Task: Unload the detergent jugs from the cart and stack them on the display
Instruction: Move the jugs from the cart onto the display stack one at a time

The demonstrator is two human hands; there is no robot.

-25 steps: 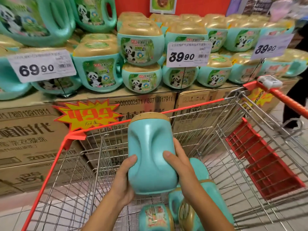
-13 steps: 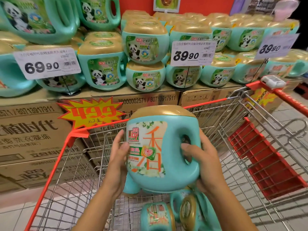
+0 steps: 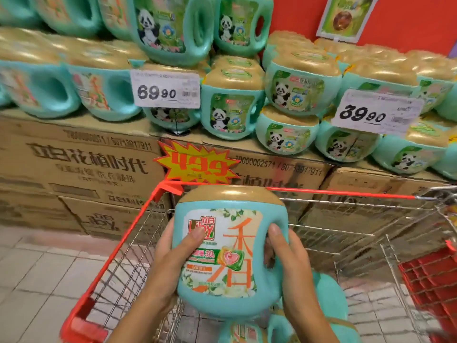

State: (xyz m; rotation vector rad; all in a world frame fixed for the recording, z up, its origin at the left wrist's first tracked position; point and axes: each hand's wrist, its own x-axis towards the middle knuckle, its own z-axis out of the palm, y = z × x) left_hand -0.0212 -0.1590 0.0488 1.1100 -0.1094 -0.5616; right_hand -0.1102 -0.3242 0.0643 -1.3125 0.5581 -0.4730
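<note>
jug: teal detergent jug [image 3: 230, 253], gold cap, upright, lower centre of frame, above the cart [image 3: 346, 233]
left hand [image 3: 170, 263]: grips jug's left side, thumb across label
right hand [image 3: 289, 261]: fingers curled round handle side
display [image 3: 232, 112]: panda jugs on cartons, top of frame

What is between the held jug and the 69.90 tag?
In the head view: a panda jug, cardboard boxes, the yellow starburst sign, the cart's red rim.

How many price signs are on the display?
3: a white 69.90 card left of centre among the jugs, a white 39.90 card at right, and a yellow 49.9 starburst on the cartons below. More may be hidden out of frame.
</note>
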